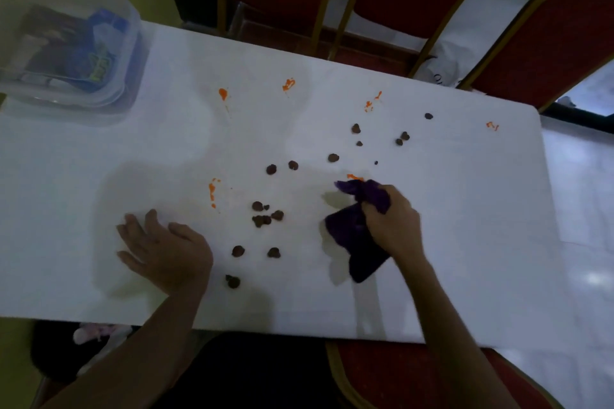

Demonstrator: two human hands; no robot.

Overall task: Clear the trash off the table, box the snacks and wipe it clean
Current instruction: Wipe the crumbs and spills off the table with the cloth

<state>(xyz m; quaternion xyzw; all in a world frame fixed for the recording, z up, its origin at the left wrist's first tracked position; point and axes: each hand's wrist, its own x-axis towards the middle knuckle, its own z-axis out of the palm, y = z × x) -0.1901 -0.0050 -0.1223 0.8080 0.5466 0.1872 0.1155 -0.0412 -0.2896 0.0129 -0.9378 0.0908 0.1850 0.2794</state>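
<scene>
Head view: wiping step in hand. Right hand (pixel 392 222) clamps a bunched purple cloth (pixel 357 236) on the white table (pixel 465 242); left hand (pixel 166 252) rests flat, fingers spread. Snacks sit in the lidded box (pixel 66 50), far left. Next, sweep the brown crumbs (pixel 265 217) and orange smears (pixel 212 191).

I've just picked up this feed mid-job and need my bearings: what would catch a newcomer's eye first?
The right hand grips a purple cloth on the white table, right of centre. Across its middle lie dark brown crumbs and orange smears, while the left hand rests flat near the front edge. A clear plastic box holding snack packets sits at the far left corner.
</scene>
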